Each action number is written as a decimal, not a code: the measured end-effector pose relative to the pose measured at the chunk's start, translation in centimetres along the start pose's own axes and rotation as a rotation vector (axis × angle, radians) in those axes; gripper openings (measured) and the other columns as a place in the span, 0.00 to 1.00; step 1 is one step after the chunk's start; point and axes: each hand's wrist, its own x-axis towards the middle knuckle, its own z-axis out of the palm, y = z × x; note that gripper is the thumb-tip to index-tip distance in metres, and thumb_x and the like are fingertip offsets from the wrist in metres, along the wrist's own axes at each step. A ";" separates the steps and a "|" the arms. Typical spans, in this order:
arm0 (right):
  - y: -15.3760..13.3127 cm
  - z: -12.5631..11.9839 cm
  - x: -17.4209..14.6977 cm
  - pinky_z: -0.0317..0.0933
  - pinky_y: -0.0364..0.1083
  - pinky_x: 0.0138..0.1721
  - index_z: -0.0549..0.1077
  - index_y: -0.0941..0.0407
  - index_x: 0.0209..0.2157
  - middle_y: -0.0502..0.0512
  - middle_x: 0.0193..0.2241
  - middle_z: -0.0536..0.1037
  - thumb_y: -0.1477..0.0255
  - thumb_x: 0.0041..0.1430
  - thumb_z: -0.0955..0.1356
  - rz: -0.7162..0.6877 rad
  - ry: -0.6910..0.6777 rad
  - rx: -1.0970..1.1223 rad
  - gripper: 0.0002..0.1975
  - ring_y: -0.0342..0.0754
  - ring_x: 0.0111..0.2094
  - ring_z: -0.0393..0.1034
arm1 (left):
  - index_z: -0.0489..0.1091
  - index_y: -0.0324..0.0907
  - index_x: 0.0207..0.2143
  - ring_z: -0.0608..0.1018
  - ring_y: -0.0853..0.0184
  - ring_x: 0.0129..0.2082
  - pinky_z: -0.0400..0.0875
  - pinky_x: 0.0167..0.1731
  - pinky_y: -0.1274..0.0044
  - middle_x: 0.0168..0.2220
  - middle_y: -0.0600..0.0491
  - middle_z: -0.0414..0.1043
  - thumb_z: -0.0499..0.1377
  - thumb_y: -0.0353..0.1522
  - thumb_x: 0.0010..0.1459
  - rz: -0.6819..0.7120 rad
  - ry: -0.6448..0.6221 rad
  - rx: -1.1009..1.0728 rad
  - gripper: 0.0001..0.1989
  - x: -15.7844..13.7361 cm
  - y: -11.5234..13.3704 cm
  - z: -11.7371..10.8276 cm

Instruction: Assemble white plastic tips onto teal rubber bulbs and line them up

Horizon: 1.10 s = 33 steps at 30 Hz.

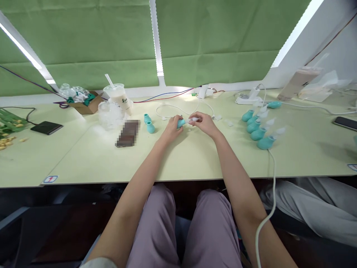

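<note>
My left hand [172, 128] is closed around a teal rubber squeeze bulb [181, 123], tilted with its neck toward the right. The fingers of my right hand [205, 124] pinch a whitish nozzle tip [195, 119] at the bulb's neck; whether the two parts are joined I cannot tell. Left of my hands, two teal bulbs without tips [150, 128] stand upright with open necks. On the right is a row of several teal bulbs fitted with translucent tips [266, 143]. A small translucent piece [229, 123] lies right of my right hand.
A dark pixelated flat object [127, 134] lies left. Behind it are a drink cup [119, 97] in a plastic bag and a filled cardboard box [88, 106]. A white cable [275, 186] hangs over the front edge near my right arm. A power strip [248, 98] sits at the back.
</note>
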 end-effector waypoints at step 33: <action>0.0 0.4 -0.4 0.64 0.45 0.33 0.80 0.59 0.31 0.50 0.18 0.75 0.61 0.40 0.74 0.091 -0.119 0.105 0.18 0.45 0.23 0.69 | 0.76 0.43 0.39 0.77 0.64 0.39 0.67 0.41 0.77 0.39 0.52 0.78 0.62 0.35 0.53 -0.174 0.096 -0.088 0.11 -0.1 0.6 1.0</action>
